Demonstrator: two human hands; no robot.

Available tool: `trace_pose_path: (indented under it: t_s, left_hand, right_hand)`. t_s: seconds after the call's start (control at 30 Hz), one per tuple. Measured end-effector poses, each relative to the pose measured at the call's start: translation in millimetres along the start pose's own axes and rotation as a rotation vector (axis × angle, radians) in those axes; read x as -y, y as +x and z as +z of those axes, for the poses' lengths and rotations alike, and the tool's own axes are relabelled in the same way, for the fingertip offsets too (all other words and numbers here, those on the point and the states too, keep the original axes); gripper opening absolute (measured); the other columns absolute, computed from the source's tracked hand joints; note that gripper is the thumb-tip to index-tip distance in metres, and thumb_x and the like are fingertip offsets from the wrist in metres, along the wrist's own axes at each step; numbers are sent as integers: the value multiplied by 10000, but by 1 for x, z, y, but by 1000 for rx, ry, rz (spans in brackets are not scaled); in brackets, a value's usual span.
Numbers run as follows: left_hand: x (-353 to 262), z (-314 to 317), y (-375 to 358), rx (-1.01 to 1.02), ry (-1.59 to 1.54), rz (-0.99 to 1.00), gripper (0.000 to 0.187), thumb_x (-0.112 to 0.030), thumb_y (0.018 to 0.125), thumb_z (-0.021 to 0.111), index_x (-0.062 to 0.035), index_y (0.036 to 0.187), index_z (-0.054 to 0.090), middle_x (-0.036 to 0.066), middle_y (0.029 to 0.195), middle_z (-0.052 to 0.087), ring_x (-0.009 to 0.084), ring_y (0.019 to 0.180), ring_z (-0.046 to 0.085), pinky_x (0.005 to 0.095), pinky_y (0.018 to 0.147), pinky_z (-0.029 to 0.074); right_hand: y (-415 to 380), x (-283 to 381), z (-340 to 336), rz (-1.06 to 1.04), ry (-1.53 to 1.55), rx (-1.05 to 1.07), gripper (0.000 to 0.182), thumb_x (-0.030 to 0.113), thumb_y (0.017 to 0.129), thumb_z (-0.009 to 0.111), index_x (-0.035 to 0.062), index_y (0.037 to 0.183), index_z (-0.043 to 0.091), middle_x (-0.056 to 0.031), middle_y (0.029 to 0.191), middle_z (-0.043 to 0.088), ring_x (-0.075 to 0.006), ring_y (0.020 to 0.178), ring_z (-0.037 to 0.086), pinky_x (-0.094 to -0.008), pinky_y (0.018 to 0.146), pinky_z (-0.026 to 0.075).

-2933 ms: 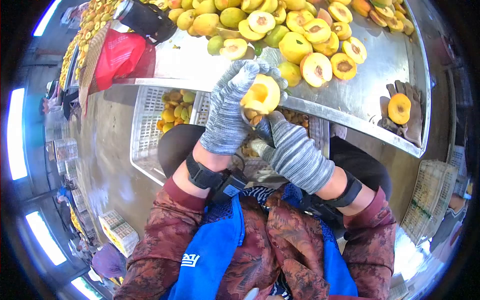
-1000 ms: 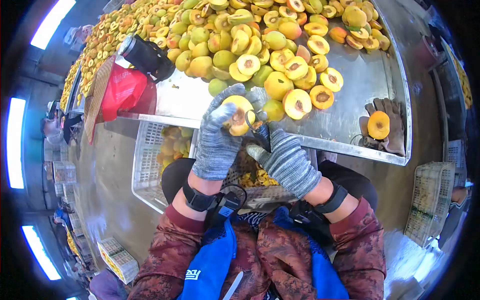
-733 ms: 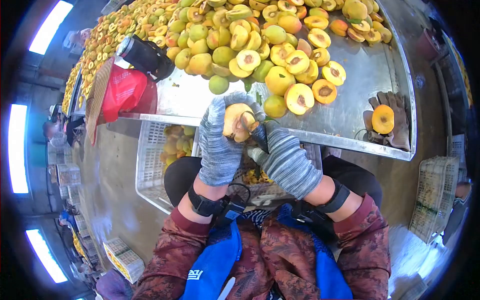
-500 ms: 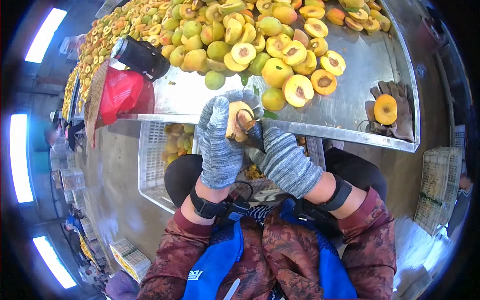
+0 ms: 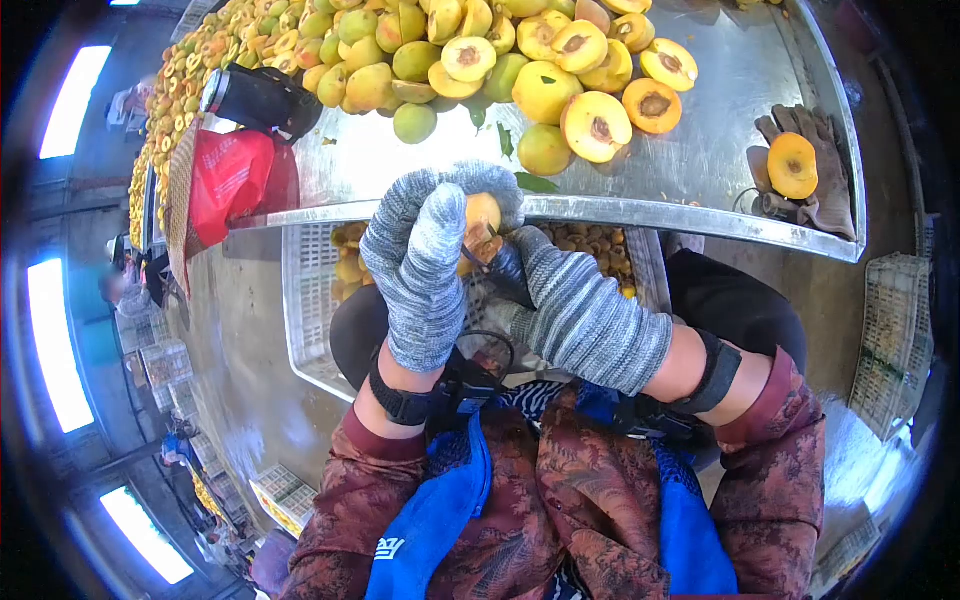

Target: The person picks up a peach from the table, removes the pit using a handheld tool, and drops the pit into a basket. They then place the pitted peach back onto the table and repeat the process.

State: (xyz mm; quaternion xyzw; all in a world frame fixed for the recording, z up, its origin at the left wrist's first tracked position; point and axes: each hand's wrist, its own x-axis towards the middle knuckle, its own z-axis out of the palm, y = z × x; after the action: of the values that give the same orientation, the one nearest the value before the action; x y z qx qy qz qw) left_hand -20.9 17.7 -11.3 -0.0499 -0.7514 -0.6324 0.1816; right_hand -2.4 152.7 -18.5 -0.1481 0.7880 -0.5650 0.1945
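Broad stainless-steel desk [image 5: 700,95] across the top, heaped with yellow-green whole and halved peaches [image 5: 470,50]. Below its front edge, white slatted plastic crates [image 5: 310,300], one with whole fruit, another with brown pits. At the desk's left end, a red cloth bundle [image 5: 235,180] and a black cylindrical bottle [image 5: 250,95] lying on its side. At the right end, a brown work glove [image 5: 815,170] with one orange peach half [image 5: 793,165] resting on top. Just under the desk's edge, both hands in grey knitted gloves: left hand [image 5: 420,265] clenched around a small yellow-orange peach half [image 5: 482,222], cut face towards the right; right hand [image 5: 575,315] gripping a dark-handled pitting tool [image 5: 505,265], its tip touching the fruit's reddish hollow. Held fruit above the pit crate, near the desk's rim.
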Motion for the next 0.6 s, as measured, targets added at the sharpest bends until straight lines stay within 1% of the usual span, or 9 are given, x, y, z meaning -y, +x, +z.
trace_pose_path:
  t_s: [0.07, 0.13, 0.2, 0.37, 0.43, 0.47, 0.5, 0.57, 0.6]
  left_hand:
    - [-3, -4, 2, 59, 75, 5, 180, -166, 815, 564, 5, 867, 592, 74, 786, 612, 134, 725, 570, 262, 675, 464]
    - [-11, -3, 8, 118, 147, 11, 170, -154, 806, 575, 4, 867, 592, 81, 791, 617, 141, 730, 577, 271, 678, 472]
    - [-24, -1, 15, 302, -283, -342, 163, -140, 795, 583, 5, 869, 594, 102, 814, 627, 159, 745, 593, 295, 696, 486]
    - [-26, -9, 31, 477, -308, -405, 158, -119, 772, 608, 12, 859, 602, 105, 829, 632, 161, 763, 600, 292, 707, 492]
    - [-25, -10, 38, 595, -87, -358, 241, -224, 779, 566, 2, 861, 590, 116, 784, 627, 187, 731, 603, 305, 692, 484]
    - [-25, -9, 41, 613, -103, -379, 200, -191, 774, 569, -1, 832, 599, 108, 767, 629, 184, 729, 603, 299, 689, 483]
    - [-21, -9, 41, 605, -103, -385, 200, -191, 774, 569, -1, 832, 599, 108, 767, 629, 184, 729, 603, 299, 689, 483]
    - [-15, -10, 41, 584, -108, -400, 177, -168, 780, 563, -2, 829, 601, 110, 771, 629, 179, 725, 603, 294, 688, 482]
    - [-17, -9, 40, 582, -112, -400, 155, -146, 787, 554, -3, 820, 602, 114, 768, 629, 184, 719, 605, 294, 684, 485]
  right_hand:
    - [-1, 0, 2, -6, 32, -14, 586, 281, 732, 662, -15, 1161, 394, -229, 844, 593, -370, 792, 596, -408, 644, 489]
    - [-1, 1, 3, 119, 44, 26, 632, 286, 716, 679, -21, 1182, 383, -233, 889, 590, -361, 831, 597, -398, 675, 494]
    - [-3, -3, 7, 54, 23, 17, 650, 276, 712, 682, -27, 1196, 371, -237, 889, 590, -356, 832, 599, -394, 677, 495]
    - [-5, -1, 6, -26, 62, 23, 694, 248, 708, 686, -53, 1225, 335, -249, 878, 591, -343, 840, 605, -379, 683, 498]
    - [-3, 1, 5, 53, 51, 53, 728, 239, 702, 690, -78, 1235, 308, -262, 858, 588, -351, 835, 604, -372, 673, 502]
    - [-2, 5, 2, 107, 96, 118, 711, 206, 717, 687, -83, 1242, 305, -246, 939, 588, -301, 895, 602, -354, 734, 486]
    - [-2, 2, 5, 109, 96, 128, 711, 206, 717, 687, -83, 1242, 305, -246, 939, 588, -301, 895, 602, -354, 734, 486]
    - [-2, -5, 10, 31, 215, 64, 675, 170, 736, 678, -76, 1247, 313, -205, 1042, 563, -223, 965, 561, -331, 804, 452]
    - [-2, -6, 10, 23, 184, 74, 643, 157, 750, 670, -67, 1246, 326, -157, 1102, 529, -175, 1013, 496, -312, 866, 410]
